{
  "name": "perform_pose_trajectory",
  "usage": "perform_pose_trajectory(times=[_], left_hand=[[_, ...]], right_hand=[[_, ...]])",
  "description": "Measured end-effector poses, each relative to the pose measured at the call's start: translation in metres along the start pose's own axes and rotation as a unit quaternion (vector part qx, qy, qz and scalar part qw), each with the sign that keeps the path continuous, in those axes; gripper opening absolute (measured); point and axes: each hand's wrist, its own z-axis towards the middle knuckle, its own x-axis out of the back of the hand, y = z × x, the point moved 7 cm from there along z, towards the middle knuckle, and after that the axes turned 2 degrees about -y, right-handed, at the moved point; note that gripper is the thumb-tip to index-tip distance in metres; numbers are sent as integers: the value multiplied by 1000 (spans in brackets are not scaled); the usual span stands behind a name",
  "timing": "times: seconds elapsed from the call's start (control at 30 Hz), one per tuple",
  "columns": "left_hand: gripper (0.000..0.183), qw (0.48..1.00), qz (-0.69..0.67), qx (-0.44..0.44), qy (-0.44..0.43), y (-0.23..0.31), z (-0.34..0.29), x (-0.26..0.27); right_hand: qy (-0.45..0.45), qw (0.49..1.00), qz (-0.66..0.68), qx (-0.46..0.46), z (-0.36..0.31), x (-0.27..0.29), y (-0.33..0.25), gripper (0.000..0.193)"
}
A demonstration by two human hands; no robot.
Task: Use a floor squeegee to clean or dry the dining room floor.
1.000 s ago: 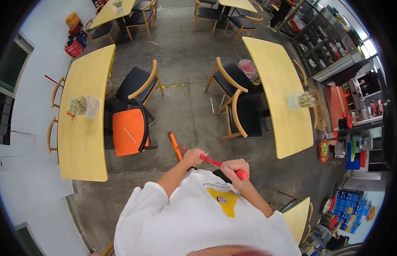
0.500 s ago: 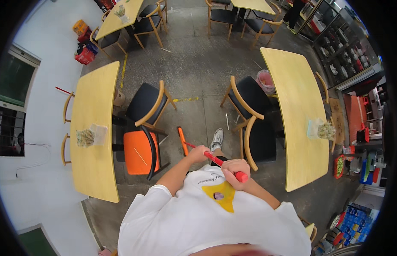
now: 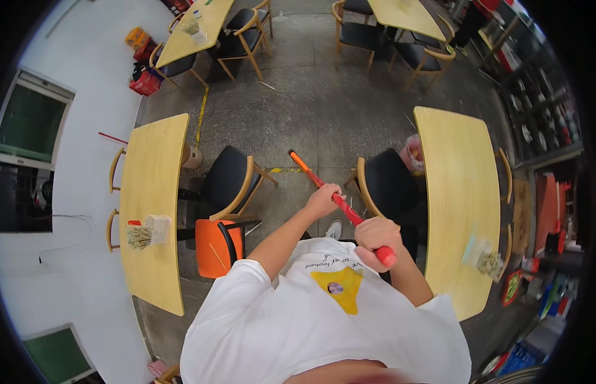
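A broom with a red handle point(image 3: 348, 210) slants across in front of my white shirt. My left hand point(image 3: 323, 201) is wrapped round the handle lower down, and my right hand point(image 3: 378, 242) grips it close to the rounded top end. The orange broom head point(image 3: 302, 163) points forward and left, over the grey floor between two black-seated chairs. Its bristles cannot be made out. Nearest to it are the left black chair point(image 3: 228, 176) and, on the other side, the right black chair point(image 3: 389, 182).
Long pale tables stand at left point(image 3: 154, 166) and right point(image 3: 461, 192). An orange chair point(image 3: 213, 246) sits by the left one. A pink bin point(image 3: 412, 153) is beside the right table, a whitish bin point(image 3: 192, 156) beside the left. Another person point(image 3: 472, 27) stands at the far right.
The broom head has swung forward and right, away from the orange chair. Both hands have shifted forward and right, still round the handle. The nearby chairs now appear lower in view.
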Motion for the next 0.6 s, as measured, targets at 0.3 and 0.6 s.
perform_pose_trajectory(times=[0.3, 0.6], left_hand=[[30, 993, -81, -17, 83, -1, 46, 32], [36, 995, 3, -72, 66, -54, 157, 143]], right_hand=[[-116, 991, 46, -47, 74, 16, 88, 33], [-146, 986, -21, -79, 203, 19, 171, 36]])
